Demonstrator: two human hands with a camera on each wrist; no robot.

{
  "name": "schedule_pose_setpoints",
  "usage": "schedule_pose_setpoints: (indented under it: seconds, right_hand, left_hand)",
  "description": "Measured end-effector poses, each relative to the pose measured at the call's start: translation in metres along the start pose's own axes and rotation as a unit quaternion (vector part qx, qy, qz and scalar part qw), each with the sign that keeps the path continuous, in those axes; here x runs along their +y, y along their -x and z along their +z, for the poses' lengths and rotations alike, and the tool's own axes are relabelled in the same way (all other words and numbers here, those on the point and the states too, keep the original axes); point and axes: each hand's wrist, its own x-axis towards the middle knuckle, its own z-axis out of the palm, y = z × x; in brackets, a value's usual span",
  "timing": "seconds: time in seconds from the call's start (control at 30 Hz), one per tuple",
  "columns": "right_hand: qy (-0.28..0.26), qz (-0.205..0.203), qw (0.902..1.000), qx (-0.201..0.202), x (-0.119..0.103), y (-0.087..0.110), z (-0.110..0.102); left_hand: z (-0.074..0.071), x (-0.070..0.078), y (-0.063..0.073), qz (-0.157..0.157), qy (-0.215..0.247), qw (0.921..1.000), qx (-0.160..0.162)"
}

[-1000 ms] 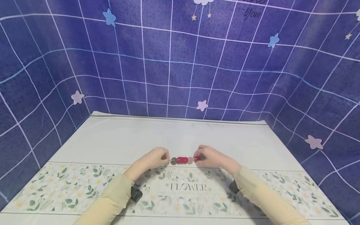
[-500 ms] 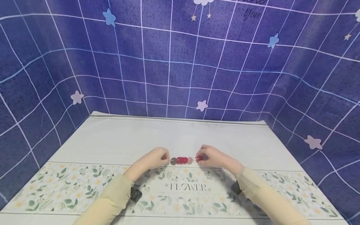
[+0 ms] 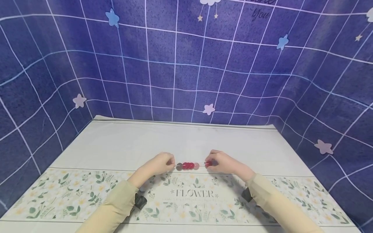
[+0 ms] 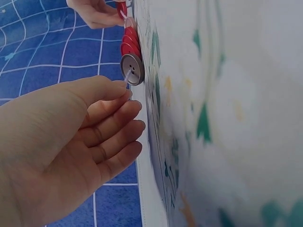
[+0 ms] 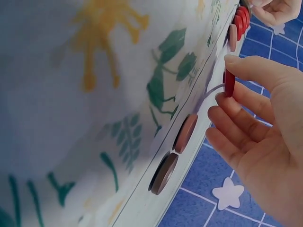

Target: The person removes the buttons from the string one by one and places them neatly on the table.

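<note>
A pale string (image 5: 211,89) with buttons threaded on it stretches between the two hands. My left hand (image 3: 161,163) pinches the string between thumb and index finger, just beside a brown button (image 4: 132,69) with holes. Beyond it sit several overlapping red buttons (image 3: 188,166), then a pink button (image 3: 196,166). My right hand (image 3: 225,163) pinches a red button (image 5: 229,84) by its edge, apart from the pink one. Below that hand in the right wrist view, a pinkish-brown button (image 5: 186,133) and a dark brown button (image 5: 164,174) lie close together at the cloth; the hand mostly hides these in the head view.
The table has a white cloth (image 3: 140,136) with a printed flower band (image 3: 96,194) and the word FLOWER. A blue curtain (image 3: 163,71) with white grid lines and stars surrounds the back and sides. Dark wrist straps (image 3: 141,201) show at the sleeves.
The right hand has moved slightly right with the red button, widening the bare stretch of string between it and the pink button. The left hand has stayed almost in place.
</note>
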Motion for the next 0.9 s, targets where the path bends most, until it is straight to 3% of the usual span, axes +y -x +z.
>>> schedule_pose_setpoints:
  seconds: [0.37,0.67,0.9]
  right_hand:
    - [-0.004,0.002,1.0,0.006,0.003,0.006,-0.005]
    - [0.008,0.019,0.9997,0.01,0.006,0.011,-0.006]
    - [0.011,0.003,0.9996,0.025,0.01,0.015,-0.006]
  left_hand:
    - [-0.001,-0.001,-0.001,-0.009,0.001,0.9999,-0.005]
    - [-0.001,-0.001,0.0,0.002,-0.001,1.0,-0.002]
    - [0.0,-0.002,0.0,0.008,-0.001,1.0,0.002]
